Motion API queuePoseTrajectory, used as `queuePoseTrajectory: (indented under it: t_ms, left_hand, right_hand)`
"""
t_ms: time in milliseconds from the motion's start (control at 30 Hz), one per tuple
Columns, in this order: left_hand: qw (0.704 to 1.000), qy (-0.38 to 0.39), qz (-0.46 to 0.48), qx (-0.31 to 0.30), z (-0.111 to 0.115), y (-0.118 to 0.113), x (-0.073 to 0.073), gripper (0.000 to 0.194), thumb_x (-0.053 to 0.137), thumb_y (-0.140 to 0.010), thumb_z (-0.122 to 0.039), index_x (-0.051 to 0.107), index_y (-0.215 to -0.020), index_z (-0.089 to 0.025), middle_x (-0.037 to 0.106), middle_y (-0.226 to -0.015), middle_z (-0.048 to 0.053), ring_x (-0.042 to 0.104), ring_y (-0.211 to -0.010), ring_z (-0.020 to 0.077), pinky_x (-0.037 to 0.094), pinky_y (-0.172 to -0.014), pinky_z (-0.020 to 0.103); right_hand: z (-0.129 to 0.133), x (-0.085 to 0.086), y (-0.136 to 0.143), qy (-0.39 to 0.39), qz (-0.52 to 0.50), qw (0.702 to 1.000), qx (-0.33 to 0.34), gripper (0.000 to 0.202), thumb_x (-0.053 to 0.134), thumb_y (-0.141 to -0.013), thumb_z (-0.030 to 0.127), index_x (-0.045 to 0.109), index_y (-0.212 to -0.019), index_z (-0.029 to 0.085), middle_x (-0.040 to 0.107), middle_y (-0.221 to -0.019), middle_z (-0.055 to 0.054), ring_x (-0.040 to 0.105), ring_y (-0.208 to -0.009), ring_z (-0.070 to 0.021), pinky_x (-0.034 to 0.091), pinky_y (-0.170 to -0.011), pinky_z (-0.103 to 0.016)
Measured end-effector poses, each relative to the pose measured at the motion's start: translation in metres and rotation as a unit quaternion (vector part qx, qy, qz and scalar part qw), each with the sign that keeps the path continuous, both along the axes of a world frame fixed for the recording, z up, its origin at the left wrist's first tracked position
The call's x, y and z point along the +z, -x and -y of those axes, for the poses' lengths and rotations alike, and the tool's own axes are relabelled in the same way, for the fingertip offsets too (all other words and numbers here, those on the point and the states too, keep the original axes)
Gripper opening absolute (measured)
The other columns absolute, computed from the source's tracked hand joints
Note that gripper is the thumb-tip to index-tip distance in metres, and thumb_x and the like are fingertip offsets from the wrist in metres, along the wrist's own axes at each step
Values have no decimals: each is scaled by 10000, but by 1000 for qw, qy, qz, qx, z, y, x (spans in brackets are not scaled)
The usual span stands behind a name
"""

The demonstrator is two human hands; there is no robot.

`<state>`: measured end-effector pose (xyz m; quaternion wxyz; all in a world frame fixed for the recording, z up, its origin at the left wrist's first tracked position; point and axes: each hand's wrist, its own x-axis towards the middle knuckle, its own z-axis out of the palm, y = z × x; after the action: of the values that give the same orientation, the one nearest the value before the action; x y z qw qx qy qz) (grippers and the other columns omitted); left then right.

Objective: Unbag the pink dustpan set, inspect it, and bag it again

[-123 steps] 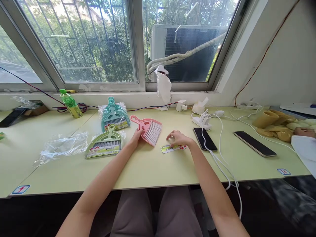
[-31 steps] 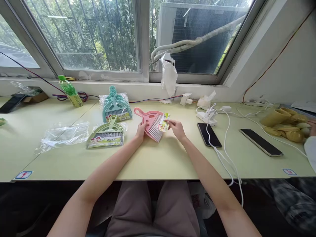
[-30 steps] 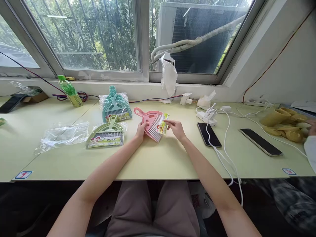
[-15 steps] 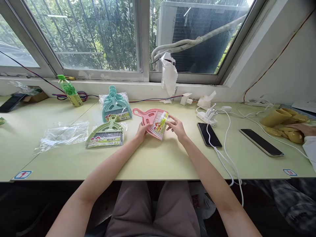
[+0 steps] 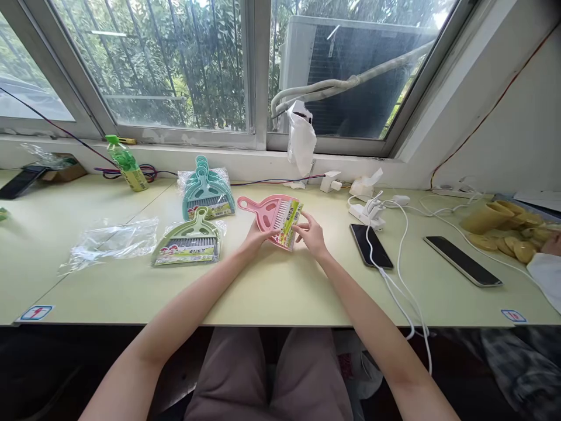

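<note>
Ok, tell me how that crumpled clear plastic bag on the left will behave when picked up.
The clear bag will probably be floppy, since its thin film lies in loose creases. It looks flattened, with nothing visible inside, so it should be light. Its glossy surface may feel slippery.

Noted green-capped bottle [image 5: 131,172] beside coiled cable [image 5: 149,171]. Observed white cord [image 5: 400,256] crossing black phone [image 5: 361,241], near power strip [image 5: 363,217].
</note>
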<state>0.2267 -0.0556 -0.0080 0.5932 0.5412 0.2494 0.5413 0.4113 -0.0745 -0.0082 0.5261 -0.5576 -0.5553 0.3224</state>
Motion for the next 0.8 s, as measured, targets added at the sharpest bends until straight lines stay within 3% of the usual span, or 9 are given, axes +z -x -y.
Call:
queuePoseTrajectory:
  t_ms: [167, 333, 600, 700, 800]
  left_hand:
    - [999, 21, -15, 43, -7, 1, -8, 698, 857, -511, -185, 583, -1152, -169, 658, -1159, 116, 611, -1088, 311, 470, -966, 498]
    - [998, 18, -22, 51, -8, 2, -10, 658, 857, -517, -194, 589, -1117, -158, 666, -1138, 113, 614, -1072, 303, 473, -959, 487]
    - [998, 49, -32, 1, -4, 2, -7, 674, 824, -537, -145, 582, -1166, -168, 644, -1204, 130, 616, -1095, 300, 490, -946, 471]
    - [998, 49, -34, -6, -3, 2, -6, 682, 833, -525, -146, 585, -1161, -161, 651, -1190, 134, 617, -1096, 301, 483, -962, 474]
    - [998, 53, -38, -15, -2, 1, -5, 674, 835, -526, -144, 588, -1153, -157, 652, -1185, 136, 616, -1096, 306, 479, -969, 480]
  right_hand:
    - [-3, -5, -2, -18, 28, 999, -10, 266, 667, -773, 417, 620, -948, 223, 736, -937, -33, 615, -452, -125, 518, -478, -274]
    - [-3, -3, -2, -20, 32, 999, -18, 253, 674, -751, 455, 622, -792, 210, 729, -874, -17, 615, -478, -124, 526, -524, -278]
    - [2, 5, -5, -30, 31, 990, -134, 269, 543, -833, 462, 629, -875, 210, 702, -937, -33, 564, -519, -112, 502, -611, -283]
    - [-1, 2, -10, -20, -5, 982, -190, 321, 532, -839, 460, 578, -1047, 220, 645, -1141, -67, 631, -795, -153, 510, -774, -293]
    - [-4, -4, -12, 31, -89, 984, -152, 500, 615, -791, 489, 489, -1203, 236, 546, -1315, -113, 591, -1081, -198, 524, -820, -294]
